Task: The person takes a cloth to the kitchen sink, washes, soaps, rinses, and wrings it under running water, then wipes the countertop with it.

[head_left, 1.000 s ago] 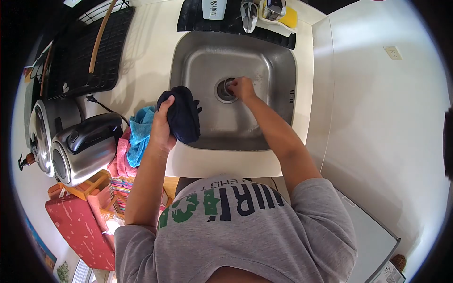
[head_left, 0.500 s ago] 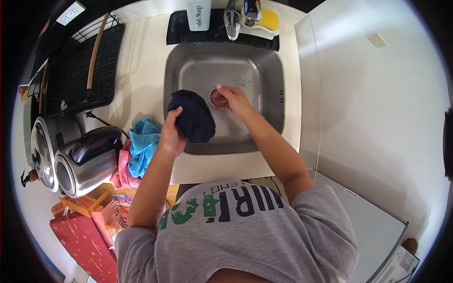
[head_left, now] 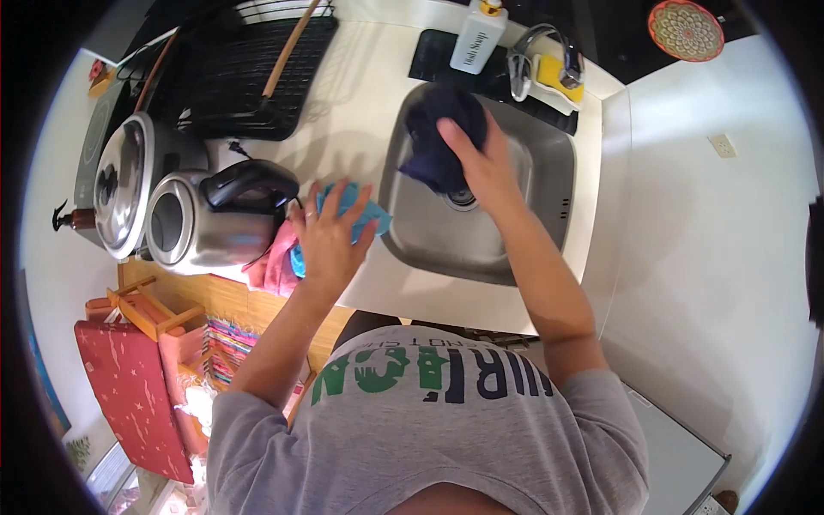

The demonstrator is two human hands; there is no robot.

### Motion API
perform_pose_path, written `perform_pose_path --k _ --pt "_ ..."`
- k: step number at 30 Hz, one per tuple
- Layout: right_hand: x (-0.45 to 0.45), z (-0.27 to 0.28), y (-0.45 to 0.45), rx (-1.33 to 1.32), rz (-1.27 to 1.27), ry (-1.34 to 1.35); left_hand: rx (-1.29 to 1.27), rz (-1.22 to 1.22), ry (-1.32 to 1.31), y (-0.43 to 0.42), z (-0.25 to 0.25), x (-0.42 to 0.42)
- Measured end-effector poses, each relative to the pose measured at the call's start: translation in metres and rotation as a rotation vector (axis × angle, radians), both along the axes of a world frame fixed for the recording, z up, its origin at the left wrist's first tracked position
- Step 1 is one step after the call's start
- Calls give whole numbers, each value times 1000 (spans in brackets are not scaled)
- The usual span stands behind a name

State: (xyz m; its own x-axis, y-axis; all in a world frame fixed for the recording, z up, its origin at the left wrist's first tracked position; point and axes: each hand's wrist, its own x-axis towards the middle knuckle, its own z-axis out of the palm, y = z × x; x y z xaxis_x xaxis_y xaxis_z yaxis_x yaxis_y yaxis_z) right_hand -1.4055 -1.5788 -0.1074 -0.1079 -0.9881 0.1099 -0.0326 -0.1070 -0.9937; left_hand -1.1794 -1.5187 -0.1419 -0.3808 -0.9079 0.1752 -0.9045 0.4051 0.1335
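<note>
My right hand (head_left: 489, 167) grips a bundled dark navy cloth (head_left: 433, 142), thumb on top, over the left part of the steel sink (head_left: 532, 189). The cloth hangs in loose folds and partly covers the drain (head_left: 462, 199). To the left of the sink, my left hand (head_left: 330, 245) rests with fingers spread on a blue cloth (head_left: 372, 216) on the counter. A pink cloth (head_left: 276, 264) lies beside and partly under the blue one. My palm hides much of the blue cloth.
A steel kettle (head_left: 223, 227) and a lidded pot (head_left: 124, 184) stand left of my left hand. Behind them is a black dish rack (head_left: 232, 81). At the sink's back edge are a dish soap bottle (head_left: 479, 41), a faucet (head_left: 522, 73) and a yellow sponge (head_left: 554, 73).
The navy cloth has passed from my left hand to my right. My left hand has moved left onto the blue cloth. The camera view has turned and shifted left.
</note>
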Motion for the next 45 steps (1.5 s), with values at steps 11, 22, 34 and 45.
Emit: perform_pose_path --k 11,22,34,45 --pt "148 -133 -93 -294 108 1112 -87 79 352 50 -39 84" --pt "22 -103 253 -13 -40 1169 -188 115 172 45 -74 53" --pt "-167 -125 208 54 -651 1188 -185 213 71 41 -93 48" --pt "-181 25 297 122 -948 361 -244 181 70 37 -97 50"
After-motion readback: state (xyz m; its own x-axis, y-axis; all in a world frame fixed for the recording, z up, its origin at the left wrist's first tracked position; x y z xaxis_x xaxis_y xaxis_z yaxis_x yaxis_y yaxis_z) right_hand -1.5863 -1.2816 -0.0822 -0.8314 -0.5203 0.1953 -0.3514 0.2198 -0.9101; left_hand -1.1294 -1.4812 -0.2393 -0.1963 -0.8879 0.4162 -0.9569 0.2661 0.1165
